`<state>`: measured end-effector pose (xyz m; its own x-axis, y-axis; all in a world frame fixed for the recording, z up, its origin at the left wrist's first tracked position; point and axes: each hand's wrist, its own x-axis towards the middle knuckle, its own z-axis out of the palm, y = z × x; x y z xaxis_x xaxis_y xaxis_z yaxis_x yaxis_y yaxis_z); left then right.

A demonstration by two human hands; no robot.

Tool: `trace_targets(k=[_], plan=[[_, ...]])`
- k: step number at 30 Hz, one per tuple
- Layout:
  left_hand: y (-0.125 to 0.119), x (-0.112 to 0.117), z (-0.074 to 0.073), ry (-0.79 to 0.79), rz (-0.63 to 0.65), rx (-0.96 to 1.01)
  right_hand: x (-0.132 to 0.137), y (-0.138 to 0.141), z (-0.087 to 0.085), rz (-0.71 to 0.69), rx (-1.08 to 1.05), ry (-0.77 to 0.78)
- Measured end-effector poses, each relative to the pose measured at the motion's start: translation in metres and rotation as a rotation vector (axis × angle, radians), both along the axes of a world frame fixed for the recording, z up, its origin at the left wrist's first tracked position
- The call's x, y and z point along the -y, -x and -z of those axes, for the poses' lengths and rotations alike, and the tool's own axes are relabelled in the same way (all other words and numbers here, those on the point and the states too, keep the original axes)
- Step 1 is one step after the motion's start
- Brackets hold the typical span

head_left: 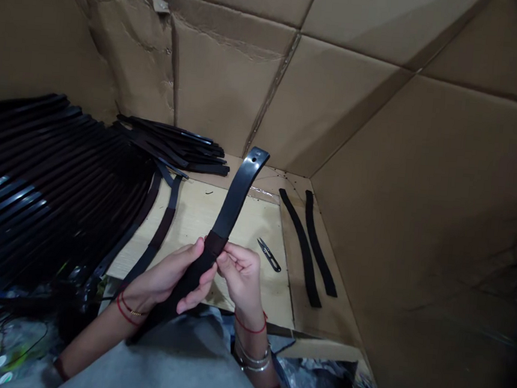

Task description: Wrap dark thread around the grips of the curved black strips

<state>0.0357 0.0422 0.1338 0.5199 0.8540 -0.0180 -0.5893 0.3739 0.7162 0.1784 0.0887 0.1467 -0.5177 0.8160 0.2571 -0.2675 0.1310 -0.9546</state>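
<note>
The left hand point(165, 276) is closed around a black leather strap point(239, 193), its fingers curled over the strap's lower length. The right hand point(239, 274) sits just beside it, its fingertips point(226, 256) pinched on the strap's edge by a dark band point(214, 244). Both hands are clamped on the strap, which tilts up and away from them with its punched tip free. This hold seems to steady the strap and keep the band exposed above the left hand's grip.

Just beyond the right hand, thread snips point(269, 255) lie on a pale wooden board point(202, 213), apparently placed within easy reach. Farther right, two black strips point(310, 247) lie side by side on cardboard. Left of the left hand, a large stack of black straps point(38, 169) is piled along a cardboard wall point(232, 77).

The fingers cover part of the band, so how it meets the strap cannot be made out. The strap's lower end fades into shadow below the left hand.
</note>
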Motion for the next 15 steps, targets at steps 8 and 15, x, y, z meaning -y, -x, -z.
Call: trace_targets(k=[8, 15], plan=[[-0.003, 0.003, -0.008, 0.051, -0.11, -0.177, 0.003, 0.002, 0.008, 0.208, -0.043, -0.052], [-0.003, -0.006, 0.005, 0.118, 0.272, -0.065, -0.008, -0.004, 0.024, -0.086, -0.088, 0.173]])
